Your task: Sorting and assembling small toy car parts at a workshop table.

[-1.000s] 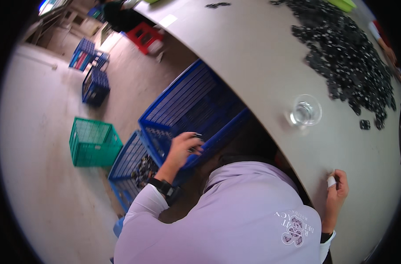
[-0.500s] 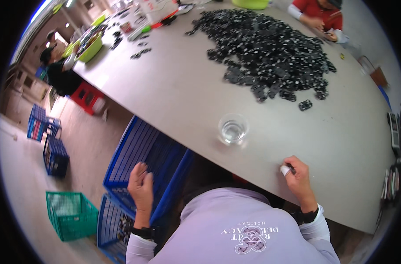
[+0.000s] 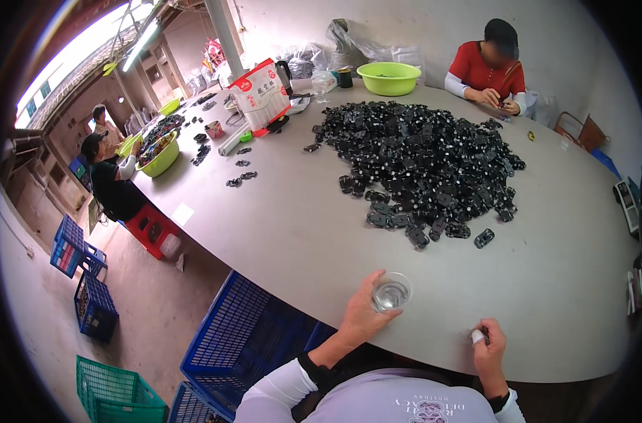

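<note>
Clear cup [image 3: 395, 292] is sitting at the near side of the table [image 3: 286, 211], between you and the black pile; I can't tell whether its base is touching the top. It's holding some clear liquid. Your left hand [image 3: 360, 319] is grasping it from the left, thumb on the near side, fingers on the far side. Your right hand [image 3: 490, 352] is resting near the table's front edge, well apart from the cup, fingers curling in. A white wrap [image 3: 477, 338] is covering part of its thumb, and a dark bit is showing by the fingertips; can't tell what that is, or whether you're gripping it.

Ahead of you, the pile of small black car-shaped parts [image 3: 420, 162] is covering much of the table's middle. One loose black part [image 3: 484, 238] is lying just off its near right edge. A lime-green basin [image 3: 389, 79] is standing behind the pile. A co-worker in red [image 3: 469, 70] is sitting at the far right, both hands working close together over the table. A red-and-white bag [image 3: 261, 99] is standing left of the basin. Down on your left, a blue crate [image 3: 219, 328] is sitting beside the table, with a green crate [image 3: 116, 395] further left.
</note>
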### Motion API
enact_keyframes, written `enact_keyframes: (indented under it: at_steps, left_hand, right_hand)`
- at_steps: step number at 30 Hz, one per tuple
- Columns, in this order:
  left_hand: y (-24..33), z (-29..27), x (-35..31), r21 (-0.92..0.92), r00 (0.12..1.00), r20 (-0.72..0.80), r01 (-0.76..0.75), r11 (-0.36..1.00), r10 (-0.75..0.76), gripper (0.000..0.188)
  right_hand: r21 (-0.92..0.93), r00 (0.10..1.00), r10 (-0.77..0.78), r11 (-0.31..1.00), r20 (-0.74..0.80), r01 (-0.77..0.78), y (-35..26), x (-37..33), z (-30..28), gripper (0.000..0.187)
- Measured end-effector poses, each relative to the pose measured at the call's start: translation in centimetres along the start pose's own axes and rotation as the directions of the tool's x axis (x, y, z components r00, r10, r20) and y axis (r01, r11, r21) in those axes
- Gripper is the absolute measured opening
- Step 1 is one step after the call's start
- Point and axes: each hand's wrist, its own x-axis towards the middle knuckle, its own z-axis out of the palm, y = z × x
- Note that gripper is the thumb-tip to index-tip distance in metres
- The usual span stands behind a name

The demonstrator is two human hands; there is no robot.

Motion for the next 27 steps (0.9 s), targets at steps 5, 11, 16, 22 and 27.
enact_keyframes:
  at_steps: [5, 11, 16, 22, 27]
  left_hand:
    - [-1.3, -1.6, 1.8, -0.137, 0.998, -0.06, -0.012, 0.99, 0.004, 0.075]
    - [-5.8, -10.4, 7.2, -0.047, 0.961, -0.272, 0.03, 0.998, -0.042, 0.067]
    - [-7.6, -17.2, 13.6, 0.066, 0.891, -0.453, 0.012, 0.998, 0.019, 0.063]
    - [-9.2, -20.9, 18.4, 0.076, 0.862, -0.507, 0.046, 0.996, -0.001, 0.059]
    - [-10.7, -24.6, 23.8, 0.26, 0.862, -0.499, 0.05, 0.964, 0.09, 0.054]
  right_hand:
    - [-0.177, 0.984, -0.025, 0.984, -0.176, -0.006, 0.1, -1.3, -1.9, 0.023]
    - [-0.221, 0.98, 0.06, 0.97, -0.191, -0.102, 1.1, -3.8, -3.7, 0.024]
    - [-0.279, 0.958, 0.108, 0.943, -0.264, -0.183, 1.6, -4.7, -4.6, 0.027]
    - [-0.409, 0.982, 0.006, 0.908, -0.191, -0.086, 2.6, -4.3, -4.5, 0.025]
    - [-0.471, 0.985, -0.016, 0.88, -0.173, -0.068, 3.5, -4.5, -4.1, 0.027]
